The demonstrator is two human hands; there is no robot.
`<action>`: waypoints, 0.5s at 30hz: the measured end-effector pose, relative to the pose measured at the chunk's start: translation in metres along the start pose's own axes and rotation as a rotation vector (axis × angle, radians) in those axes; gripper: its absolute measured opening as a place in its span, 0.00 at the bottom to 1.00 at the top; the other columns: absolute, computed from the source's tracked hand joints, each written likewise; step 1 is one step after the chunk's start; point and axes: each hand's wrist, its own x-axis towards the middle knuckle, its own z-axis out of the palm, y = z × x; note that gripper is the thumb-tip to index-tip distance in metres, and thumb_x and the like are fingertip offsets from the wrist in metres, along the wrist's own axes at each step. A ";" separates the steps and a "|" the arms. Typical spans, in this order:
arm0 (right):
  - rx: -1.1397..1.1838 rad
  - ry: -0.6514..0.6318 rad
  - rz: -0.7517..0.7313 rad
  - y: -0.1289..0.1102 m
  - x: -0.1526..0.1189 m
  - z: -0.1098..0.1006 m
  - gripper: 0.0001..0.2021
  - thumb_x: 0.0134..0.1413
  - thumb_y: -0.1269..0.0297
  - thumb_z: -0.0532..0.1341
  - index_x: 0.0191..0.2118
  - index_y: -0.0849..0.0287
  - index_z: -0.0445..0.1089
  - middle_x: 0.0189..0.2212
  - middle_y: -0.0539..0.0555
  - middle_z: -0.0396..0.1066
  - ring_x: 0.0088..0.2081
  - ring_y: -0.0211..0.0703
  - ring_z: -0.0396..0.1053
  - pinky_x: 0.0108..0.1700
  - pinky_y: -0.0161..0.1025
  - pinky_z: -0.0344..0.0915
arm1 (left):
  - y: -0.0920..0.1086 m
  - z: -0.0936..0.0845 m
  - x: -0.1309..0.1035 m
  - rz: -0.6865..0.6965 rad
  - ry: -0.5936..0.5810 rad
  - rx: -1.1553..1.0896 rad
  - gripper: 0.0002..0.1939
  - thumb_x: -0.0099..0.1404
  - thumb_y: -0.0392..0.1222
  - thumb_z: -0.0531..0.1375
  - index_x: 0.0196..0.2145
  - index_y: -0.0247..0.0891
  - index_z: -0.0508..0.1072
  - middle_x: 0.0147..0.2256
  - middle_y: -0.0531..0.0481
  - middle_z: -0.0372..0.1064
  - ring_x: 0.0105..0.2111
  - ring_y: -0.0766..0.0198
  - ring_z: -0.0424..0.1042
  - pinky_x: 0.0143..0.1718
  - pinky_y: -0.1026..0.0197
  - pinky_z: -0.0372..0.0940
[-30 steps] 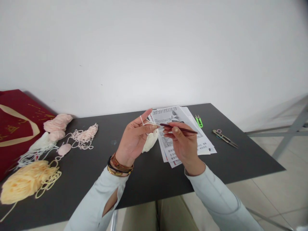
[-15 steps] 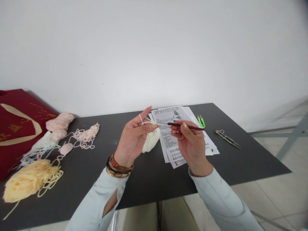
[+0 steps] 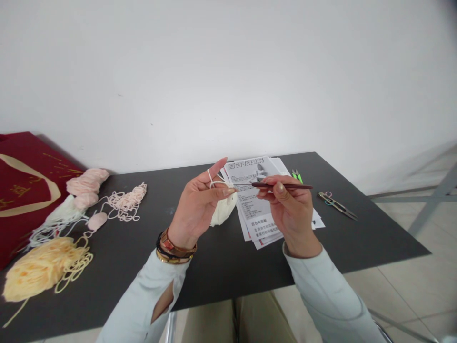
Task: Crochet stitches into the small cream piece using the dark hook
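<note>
My left hand [image 3: 200, 205] pinches white yarn [image 3: 218, 183] between thumb and finger, with a strand looped round its raised index finger. A white yarn ball [image 3: 223, 209] lies just behind that hand, partly hidden by it. In my right hand [image 3: 290, 209] is a dark crochet hook [image 3: 285, 186], gripped near its middle and lying almost level. Its thin metal tip points left at the yarn by my left fingertips; whether the tip sits in a loop is too small to tell.
Printed sheets [image 3: 262, 223] lie on the dark table [image 3: 221, 267] behind my hands. Green snips [image 3: 297, 175] and metal scissors [image 3: 337, 206] are to the right. Pink yarn [image 3: 126, 201], yellow yarn [image 3: 39, 269] and a red bag [image 3: 32, 176] are at the left.
My right hand has moved a little to the right with the hook, which now lies more level. Its fingers cover more of the green snips. My left hand has barely moved.
</note>
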 end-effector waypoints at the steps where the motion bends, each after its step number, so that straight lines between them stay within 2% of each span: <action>1: -0.003 0.014 0.010 0.000 0.000 0.000 0.07 0.47 0.59 0.72 0.32 0.55 0.79 0.27 0.50 0.79 0.24 0.36 0.76 0.28 0.32 0.76 | 0.000 0.000 0.000 0.003 -0.004 0.003 0.31 0.49 0.27 0.70 0.52 0.36 0.75 0.22 0.56 0.74 0.23 0.70 0.72 0.31 0.66 0.65; 7: -0.002 0.041 0.044 0.001 0.001 -0.001 0.09 0.49 0.57 0.71 0.32 0.57 0.79 0.23 0.50 0.78 0.22 0.36 0.75 0.25 0.31 0.74 | -0.002 -0.001 0.001 0.014 -0.022 0.042 0.31 0.49 0.27 0.70 0.52 0.39 0.76 0.23 0.53 0.76 0.23 0.70 0.71 0.31 0.66 0.65; 15: -0.047 -0.045 0.015 -0.004 0.004 -0.007 0.07 0.47 0.59 0.72 0.32 0.56 0.78 0.30 0.51 0.79 0.26 0.37 0.76 0.30 0.35 0.78 | 0.000 -0.003 0.001 -0.026 -0.048 0.015 0.30 0.49 0.26 0.70 0.50 0.37 0.77 0.22 0.53 0.75 0.23 0.71 0.71 0.29 0.68 0.65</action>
